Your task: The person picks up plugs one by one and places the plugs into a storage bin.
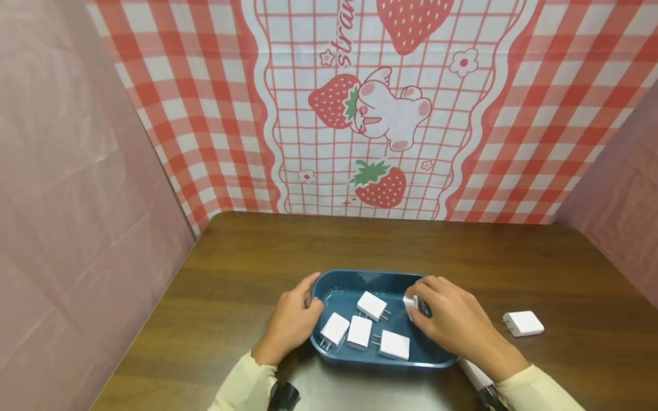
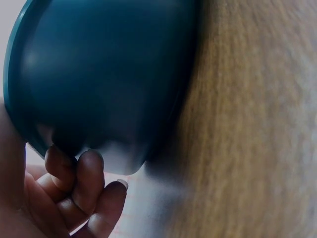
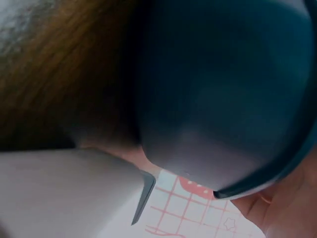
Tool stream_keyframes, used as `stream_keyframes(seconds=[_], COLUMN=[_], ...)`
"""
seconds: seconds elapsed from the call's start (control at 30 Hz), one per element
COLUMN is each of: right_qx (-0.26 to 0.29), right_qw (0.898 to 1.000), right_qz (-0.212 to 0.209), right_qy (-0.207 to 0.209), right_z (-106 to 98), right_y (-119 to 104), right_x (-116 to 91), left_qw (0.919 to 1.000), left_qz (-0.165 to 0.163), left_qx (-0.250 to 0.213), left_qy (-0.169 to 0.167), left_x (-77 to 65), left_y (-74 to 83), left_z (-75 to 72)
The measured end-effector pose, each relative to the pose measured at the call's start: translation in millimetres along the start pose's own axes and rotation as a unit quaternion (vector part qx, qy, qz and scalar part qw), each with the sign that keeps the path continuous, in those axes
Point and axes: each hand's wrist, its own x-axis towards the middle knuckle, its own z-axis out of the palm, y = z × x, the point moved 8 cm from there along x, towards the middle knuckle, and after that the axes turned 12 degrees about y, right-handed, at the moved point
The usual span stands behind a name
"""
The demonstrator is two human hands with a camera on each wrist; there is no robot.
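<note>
A blue oblong tray (image 1: 339, 288) stands on the table with several white plug-in chargers inside, their metal prongs showing. My left hand (image 1: 289, 321) grips the tray's left end, thumb at the rim and fingers along the outer wall; the left wrist view shows those fingers (image 2: 89, 173) curled against the wall. Over the tray's right end, my right hand (image 1: 454, 314) pinches a white charger (image 1: 409, 301) between thumb and fingers, partly hidden by them. Nearest the held one lies a charger (image 1: 372, 306); another charger (image 1: 394, 345) lies near the front wall.
Right of the tray, a white charger (image 1: 524, 323) lies on the wooden table (image 1: 247, 245). Another charger (image 1: 475, 374) sits by the tray's front right corner, partly covered by my right wrist. A strawberry-print cloth (image 1: 380, 114) hangs behind the table, with pink cloth (image 1: 92, 171) at the left.
</note>
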Motion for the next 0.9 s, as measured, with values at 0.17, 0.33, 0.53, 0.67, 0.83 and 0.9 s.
stream_keyframes(seconds=[0.17, 0.33, 0.53, 0.67, 0.83, 0.9], right_qx=[-0.016, -0.022, -0.008, 0.006, 0.013, 0.012], right_qw=[1.0, 0.999, 1.0, 0.998, 0.993, 0.991], right_qz=[0.007, 0.007, 0.009, -0.005, -0.001, 0.002], right_qy=[-0.018, -0.027, 0.001, 0.063, 0.122, 0.131], right_z=[5.8, 10.2, -0.7, -21.4, -45.9, -52.1], right_y=[-1.0, -1.8, -0.4, 3.6, 14.0, 17.4], right_x=[1.6, 1.6, -3.3, -8.3, -16.5, -20.0], left_qw=[1.0, 0.9996, 0.9992, 0.9994, 0.9996, 0.9997], left_qz=[-0.002, 0.028, 0.037, 0.032, 0.023, 0.019], left_qx=[-0.003, 0.001, 0.004, 0.0, -0.006, -0.005], left_qy=[-0.006, 0.011, 0.013, 0.012, 0.011, 0.01], left_x=[-0.6, -0.4, -0.8, -0.2, 1.1, 1.2], left_y=[-0.3, 3.9, 5.0, 5.1, 4.2, 3.1], left_z=[1.1, -2.1, -1.7, -1.3, -2.8, -3.5])
